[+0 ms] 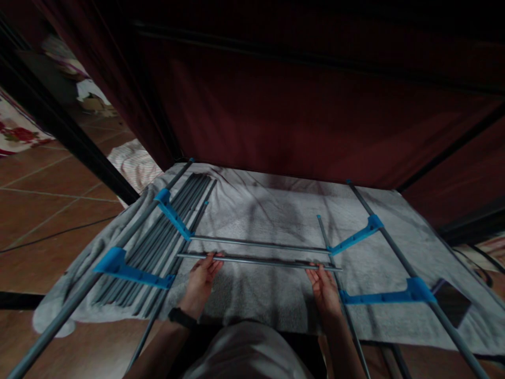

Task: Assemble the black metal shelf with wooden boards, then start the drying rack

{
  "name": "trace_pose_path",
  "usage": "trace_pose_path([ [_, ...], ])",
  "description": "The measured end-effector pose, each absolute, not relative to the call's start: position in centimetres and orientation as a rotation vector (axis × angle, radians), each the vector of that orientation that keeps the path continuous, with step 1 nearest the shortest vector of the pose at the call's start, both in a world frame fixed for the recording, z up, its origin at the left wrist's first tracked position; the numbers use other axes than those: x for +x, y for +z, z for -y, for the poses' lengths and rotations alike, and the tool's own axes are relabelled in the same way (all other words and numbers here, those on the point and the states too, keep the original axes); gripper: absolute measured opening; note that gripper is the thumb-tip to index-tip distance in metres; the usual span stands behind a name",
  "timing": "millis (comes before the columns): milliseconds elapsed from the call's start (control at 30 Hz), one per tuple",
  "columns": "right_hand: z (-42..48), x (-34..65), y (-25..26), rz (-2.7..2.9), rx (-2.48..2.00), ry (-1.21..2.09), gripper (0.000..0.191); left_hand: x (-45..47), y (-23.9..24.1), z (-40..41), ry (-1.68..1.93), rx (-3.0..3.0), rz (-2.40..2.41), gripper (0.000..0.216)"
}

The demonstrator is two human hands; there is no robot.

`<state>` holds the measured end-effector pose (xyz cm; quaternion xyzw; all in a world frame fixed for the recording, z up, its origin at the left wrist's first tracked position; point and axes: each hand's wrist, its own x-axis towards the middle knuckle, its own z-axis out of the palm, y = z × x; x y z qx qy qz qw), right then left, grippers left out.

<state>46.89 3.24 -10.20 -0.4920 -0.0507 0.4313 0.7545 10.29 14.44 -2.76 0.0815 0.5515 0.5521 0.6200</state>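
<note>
A thin grey metal tube [256,261] lies crosswise in front of me, held near both ends. My left hand [204,271] has its thumb and fingers closed on the tube's left part. Toward the other end, my right hand [322,281] pinches it near the right upright pole. Just beyond, a second crossbar [256,243] joins two blue plastic brackets, the left bracket [173,215] and the right bracket [357,235]. Nearer to me are another left bracket [134,271] and another right bracket [389,296], each between a thick and a thin pole.
Several loose grey tubes [158,247] lie side by side on a grey blanket [260,200] at the left. A dark flat phone-like object [452,302] rests at the right. Dark red panelling [284,116] stands behind; tiled floor [43,210] shows at left.
</note>
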Motion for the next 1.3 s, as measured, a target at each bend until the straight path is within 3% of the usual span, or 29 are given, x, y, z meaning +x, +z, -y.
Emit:
trace_pose_path([
  [1300,-2.92,46.71,-9.85,0.170,-1.069,0.946,0.035,10.83,-2.14,-13.97,1.178,0.098,-1.229,0.026],
])
